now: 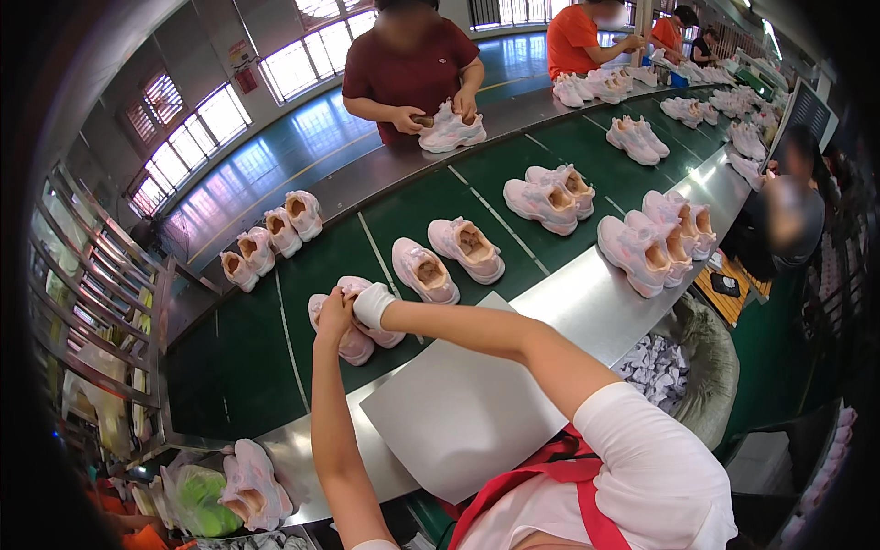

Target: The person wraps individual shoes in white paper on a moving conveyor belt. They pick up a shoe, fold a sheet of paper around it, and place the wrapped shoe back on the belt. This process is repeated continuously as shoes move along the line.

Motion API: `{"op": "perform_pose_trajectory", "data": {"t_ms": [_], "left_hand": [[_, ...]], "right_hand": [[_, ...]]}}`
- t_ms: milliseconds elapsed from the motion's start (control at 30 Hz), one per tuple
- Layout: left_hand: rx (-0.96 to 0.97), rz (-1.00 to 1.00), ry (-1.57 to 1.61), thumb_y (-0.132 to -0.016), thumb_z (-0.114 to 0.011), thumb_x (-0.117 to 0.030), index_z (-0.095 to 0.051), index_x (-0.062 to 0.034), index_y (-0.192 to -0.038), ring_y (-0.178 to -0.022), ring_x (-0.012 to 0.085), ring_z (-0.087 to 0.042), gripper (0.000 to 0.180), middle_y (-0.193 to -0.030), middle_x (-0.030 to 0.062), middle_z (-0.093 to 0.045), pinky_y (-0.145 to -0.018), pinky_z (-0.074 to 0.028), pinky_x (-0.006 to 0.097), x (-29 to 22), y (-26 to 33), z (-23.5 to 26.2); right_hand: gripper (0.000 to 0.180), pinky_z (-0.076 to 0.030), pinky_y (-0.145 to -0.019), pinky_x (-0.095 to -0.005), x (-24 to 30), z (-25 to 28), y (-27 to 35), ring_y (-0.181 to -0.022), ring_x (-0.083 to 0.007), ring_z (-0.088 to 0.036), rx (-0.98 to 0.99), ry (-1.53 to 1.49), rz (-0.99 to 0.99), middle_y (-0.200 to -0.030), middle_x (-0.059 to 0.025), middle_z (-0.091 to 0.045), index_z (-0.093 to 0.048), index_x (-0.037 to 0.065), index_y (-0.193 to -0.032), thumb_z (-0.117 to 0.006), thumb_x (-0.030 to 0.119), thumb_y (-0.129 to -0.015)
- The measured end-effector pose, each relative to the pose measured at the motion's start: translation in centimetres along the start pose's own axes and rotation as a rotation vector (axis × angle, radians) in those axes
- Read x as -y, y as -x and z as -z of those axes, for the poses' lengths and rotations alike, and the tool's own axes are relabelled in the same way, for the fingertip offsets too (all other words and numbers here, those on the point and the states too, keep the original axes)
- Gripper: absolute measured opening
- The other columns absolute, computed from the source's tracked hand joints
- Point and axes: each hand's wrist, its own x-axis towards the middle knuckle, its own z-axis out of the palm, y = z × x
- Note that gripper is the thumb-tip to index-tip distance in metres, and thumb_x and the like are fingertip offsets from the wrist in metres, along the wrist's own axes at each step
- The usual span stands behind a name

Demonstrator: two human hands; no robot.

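Note:
A pair of pale pink and white sneakers stands on the green conveyor belt, toes pointing away from me. My left hand (335,313), bare, closes at the upper front of the left sneaker (355,346). Right beside it, my right hand (373,305) wears a white glove and grips the upper front of the right sneaker (389,336). The two hands nearly touch, and their fingertips are partly hidden. Just right of them on the belt sit another sneaker (425,272) and its mate (467,249), with tan stuffing visible inside.
A grey sheet (463,403) covers part of the metal ledge (587,298) before me. More sneakers (655,240) stand on that ledge at right. Across the belt, a person in dark red handles a sneaker (453,128). A sack of crumpled paper (708,367) stands at lower right.

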Motion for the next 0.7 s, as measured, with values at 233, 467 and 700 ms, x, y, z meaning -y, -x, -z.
{"op": "perform_pose_trajectory", "data": {"t_ms": [233,467,700], "left_hand": [[0.176,0.012,-0.027,-0.056,-0.079,-0.017,-0.044,0.0028,-0.109,-0.098,0.032,-0.059,0.067,-0.103,0.0219,-0.058,-0.085,-0.047,0.036,-4.7,0.7,1.1],[-0.491,-0.051,-0.181,-0.082,-0.049,-0.011,-0.059,-0.0058,-0.087,-0.084,0.0304,-0.061,0.012,-0.088,0.017,-0.059,-0.07,-0.048,0.042,-3.9,-0.9,-5.4],[-0.37,0.22,-0.306,-0.081,-0.054,-0.011,-0.054,-0.0034,-0.107,-0.102,0.029,-0.058,0.027,-0.114,0.0151,-0.057,-0.086,-0.047,0.038,4.5,1.3,-7.7]], "right_hand": [[0.071,-0.052,-0.077,-0.0426,-4.4,-0.3,2.8,-0.094,-0.0342,-0.063,-0.486,-0.272,-0.058,-0.104,-0.0215,-0.061,-0.047,0.012,-0.121,-0.08,0.027,-0.061],[0.022,-0.054,-0.071,-0.0417,-4.1,-4.4,-4.7,-0.089,-0.0301,-0.065,-0.763,-0.225,-0.148,-0.099,-0.014,-0.066,-0.059,0.01,-0.098,-0.056,0.026,-0.083],[0.05,-0.043,-0.091,-0.0329,0.0,-5.7,12.4,-0.105,-0.0278,-0.057,-0.819,-0.601,0.492,-0.111,-0.0174,-0.06,-0.049,0.001,-0.126,-0.062,-0.002,-0.078]]}}
